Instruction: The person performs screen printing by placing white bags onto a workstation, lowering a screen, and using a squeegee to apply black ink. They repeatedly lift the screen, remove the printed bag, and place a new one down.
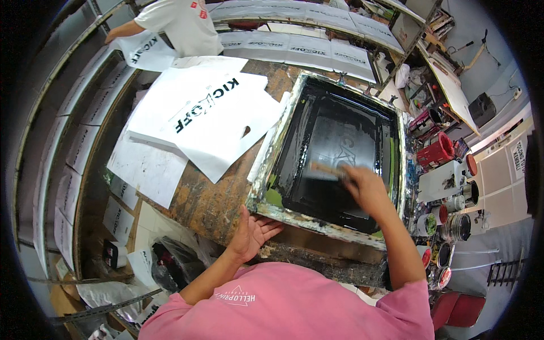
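Observation:
A screen-printing frame point(266, 199) lies on the worktable, its rim crusted with paint. Black ink covers much of its mesh point(340, 139), and faint lettering shows through the middle. My right hand point(364, 190) is closed around a squeegee point(326, 169) with a wooden edge, over the inked mesh; motion blurs part of the tool. Palm up, my left hand point(255, 233) is open at the frame's near left corner, fingers stretched out along its outer edge. To the left, white printed sheets point(198, 113) with black lettering lie in a loose pile.
The stained wooden table point(207, 198) runs beneath the frame. Paint cans point(453, 226) and a red bucket point(436, 148) crowd the right side. Racks point(71, 130) of printed sheets stand left and behind. At the far left, another person point(184, 28) handles a printed sheet point(144, 51).

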